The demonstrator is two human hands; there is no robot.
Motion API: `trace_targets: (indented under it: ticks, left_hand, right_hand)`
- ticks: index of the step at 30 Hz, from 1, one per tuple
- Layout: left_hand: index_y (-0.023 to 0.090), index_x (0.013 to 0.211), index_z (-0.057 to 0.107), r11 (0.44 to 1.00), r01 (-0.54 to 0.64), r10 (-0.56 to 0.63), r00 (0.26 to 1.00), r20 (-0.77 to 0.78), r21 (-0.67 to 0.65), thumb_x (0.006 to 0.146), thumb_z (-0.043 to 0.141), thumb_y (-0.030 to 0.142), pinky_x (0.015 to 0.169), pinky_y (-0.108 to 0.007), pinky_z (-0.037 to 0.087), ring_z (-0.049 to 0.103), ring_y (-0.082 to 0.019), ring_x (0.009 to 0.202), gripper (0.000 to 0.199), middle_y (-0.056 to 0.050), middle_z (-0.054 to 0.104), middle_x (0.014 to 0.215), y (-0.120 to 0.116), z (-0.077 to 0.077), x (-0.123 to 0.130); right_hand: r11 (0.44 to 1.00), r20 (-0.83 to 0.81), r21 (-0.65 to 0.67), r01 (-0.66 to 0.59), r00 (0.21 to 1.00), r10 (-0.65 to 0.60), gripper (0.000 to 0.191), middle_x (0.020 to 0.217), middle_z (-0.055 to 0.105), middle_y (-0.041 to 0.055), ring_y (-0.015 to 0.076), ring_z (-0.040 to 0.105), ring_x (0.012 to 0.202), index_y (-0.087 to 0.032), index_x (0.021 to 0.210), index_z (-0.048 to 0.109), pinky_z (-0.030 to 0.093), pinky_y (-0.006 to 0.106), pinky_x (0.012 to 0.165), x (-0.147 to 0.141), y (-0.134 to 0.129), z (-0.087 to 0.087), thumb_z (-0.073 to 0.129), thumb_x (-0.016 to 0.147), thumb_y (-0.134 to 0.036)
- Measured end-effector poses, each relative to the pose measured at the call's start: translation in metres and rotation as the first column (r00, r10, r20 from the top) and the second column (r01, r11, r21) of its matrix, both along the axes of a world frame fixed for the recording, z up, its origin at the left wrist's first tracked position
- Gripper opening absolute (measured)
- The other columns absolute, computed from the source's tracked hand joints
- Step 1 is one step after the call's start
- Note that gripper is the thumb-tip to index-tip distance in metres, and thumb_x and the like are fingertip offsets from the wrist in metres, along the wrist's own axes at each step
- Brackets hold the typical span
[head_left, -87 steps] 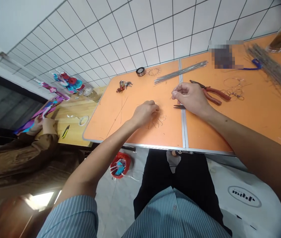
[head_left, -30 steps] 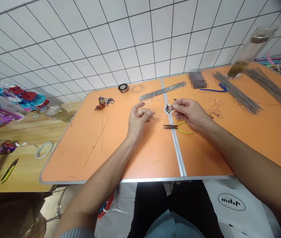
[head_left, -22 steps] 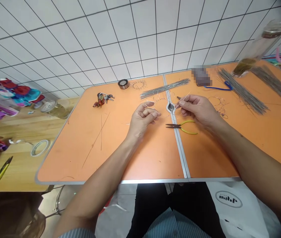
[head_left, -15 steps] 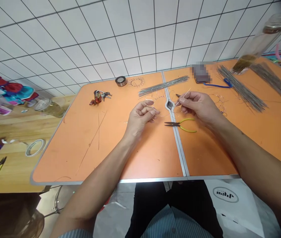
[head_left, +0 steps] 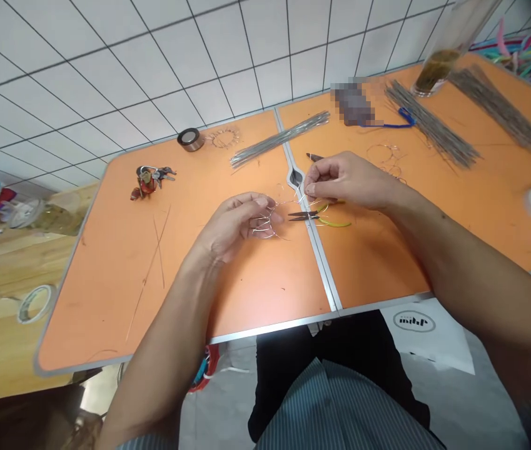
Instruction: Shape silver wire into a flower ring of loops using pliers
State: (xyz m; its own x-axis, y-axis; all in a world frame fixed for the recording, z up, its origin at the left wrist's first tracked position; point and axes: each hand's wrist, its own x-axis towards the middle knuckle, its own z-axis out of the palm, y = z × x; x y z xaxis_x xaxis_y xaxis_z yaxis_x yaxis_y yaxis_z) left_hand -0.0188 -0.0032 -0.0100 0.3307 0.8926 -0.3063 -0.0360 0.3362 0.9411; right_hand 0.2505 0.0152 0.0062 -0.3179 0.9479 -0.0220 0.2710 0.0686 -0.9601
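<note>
Thin bent wire [head_left: 265, 229] with several loops is pinched in my left hand [head_left: 239, 222], its ends fanning out below the fingers. My right hand [head_left: 335, 180] has its thumb and fingers pressed together on the right part of the thin wire, above the table's centre seam. Pliers with yellow handles [head_left: 335, 221] lie just below my right hand, jaws pointing left, partly behind wire. A dark pointed tool [head_left: 313, 157] shows behind my right hand, mostly hidden.
A wire bundle [head_left: 279, 139], a tape roll [head_left: 190, 139], a wire ring [head_left: 224, 138] and keys [head_left: 152, 181] lie toward the back. More bundles [head_left: 431, 125] and a glass jar [head_left: 434, 72] stand right. Loose wires [head_left: 157, 250] cross at left.
The view has shifted, so the table appears turned and further left. My left hand has turned and lowered, showing more of the looped wire. My right hand stays closed, nearer the pliers.
</note>
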Motion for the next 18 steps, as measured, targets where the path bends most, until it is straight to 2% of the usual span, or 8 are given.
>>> trace_targets:
  ticks: [3,9,12,14,16,18]
  left_hand:
    - [0.020,0.083,0.072,0.998,0.039,-0.041,0.998,-0.048,-0.041,0.078,0.093,0.044,0.051,-0.028,0.051,0.066,-0.017,0.054,0.033,-0.011,0.080,0.074,-0.003,0.001,0.002]
    - [0.015,0.094,0.077,0.983,0.184,-0.186,0.978,-0.098,-0.027,0.084,0.093,0.043,0.044,-0.022,0.042,0.061,-0.012,0.048,0.034,-0.010,0.080,0.071,-0.011,0.003,0.008]
    - [0.014,0.091,0.079,0.988,0.157,-0.156,0.984,-0.088,-0.002,0.085,0.093,0.041,0.045,-0.021,0.046,0.064,-0.011,0.048,0.031,-0.010,0.081,0.073,-0.010,0.000,0.008]
    - [0.014,0.090,0.078,0.998,0.067,-0.066,0.996,-0.061,0.005,0.084,0.093,0.037,0.047,-0.020,0.050,0.066,-0.011,0.049,0.029,-0.009,0.081,0.075,-0.008,-0.001,0.008]
    - [0.014,0.093,0.076,0.999,-0.053,0.054,0.998,-0.024,0.003,0.082,0.093,0.034,0.051,-0.021,0.055,0.071,-0.013,0.053,0.028,-0.008,0.082,0.077,-0.007,-0.001,0.008]
    - [0.016,0.096,0.074,0.986,-0.166,0.166,0.986,0.026,-0.003,0.081,0.092,0.031,0.055,-0.022,0.060,0.076,-0.015,0.059,0.028,-0.007,0.083,0.080,-0.005,-0.001,0.010]
  right_hand:
    - [0.997,0.031,0.040,-0.059,0.998,0.058,0.018,0.072,0.071,0.0005,0.0136,0.061,0.067,-0.020,0.072,0.077,0.044,0.030,0.064,0.001,-0.003,0.004,0.089,0.086,-0.018]
    - [0.983,0.065,0.033,-0.178,0.982,0.176,0.016,0.069,0.068,-0.0016,0.0132,0.058,0.065,-0.021,0.075,0.077,0.043,0.031,0.064,-0.002,-0.005,0.002,0.090,0.084,-0.022]
    - [0.996,-0.024,0.075,-0.049,0.998,0.051,0.017,0.075,0.068,-0.0009,0.0144,0.058,0.069,-0.022,0.081,0.077,0.046,0.031,0.065,-0.004,-0.004,-0.003,0.090,0.087,-0.030]
    - [0.982,-0.150,0.131,0.136,0.982,-0.116,0.019,0.083,0.069,0.0006,0.0148,0.060,0.075,-0.023,0.085,0.076,0.049,0.030,0.068,-0.003,-0.003,-0.007,0.090,0.090,-0.035]
    - [0.949,-0.275,0.146,0.281,0.933,-0.234,0.022,0.091,0.071,0.0019,0.0146,0.060,0.081,-0.023,0.085,0.074,0.050,0.029,0.070,-0.001,0.000,-0.009,0.090,0.092,-0.038]
    - [0.947,-0.357,0.096,0.308,0.899,-0.256,0.026,0.096,0.072,0.0029,0.0143,0.060,0.082,-0.023,0.085,0.074,0.050,0.027,0.068,-0.001,0.000,-0.011,0.092,0.090,-0.041]
